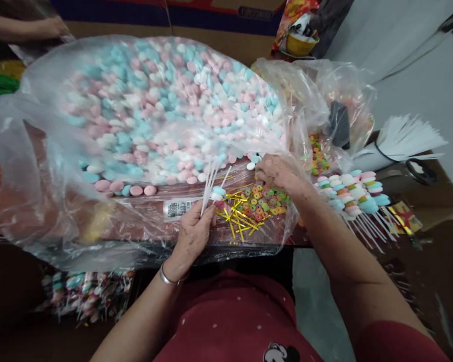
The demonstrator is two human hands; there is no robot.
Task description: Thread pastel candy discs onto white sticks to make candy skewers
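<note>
My left hand (193, 232) grips a bunch of thin white sticks (210, 185) that point upward, one with a blue and a white candy (218, 193) threaded on it. My right hand (277, 172) reaches to the edge of a big clear bag heaped with pink, blue and white disc candies (166, 108), fingers pinched among loose pieces; what it holds is hidden. Between the hands lie small coloured ring candies (262, 197) and gold twist ties (238, 213).
Finished candy skewers (353, 193) lie in a pile to the right. A holder of spare white sticks (403, 138) stands beyond them. A second clear bag (317, 100) holds ring candies. Another person's arm (26, 25) rests at the far left. Packed skewers (85, 291) lie below the table.
</note>
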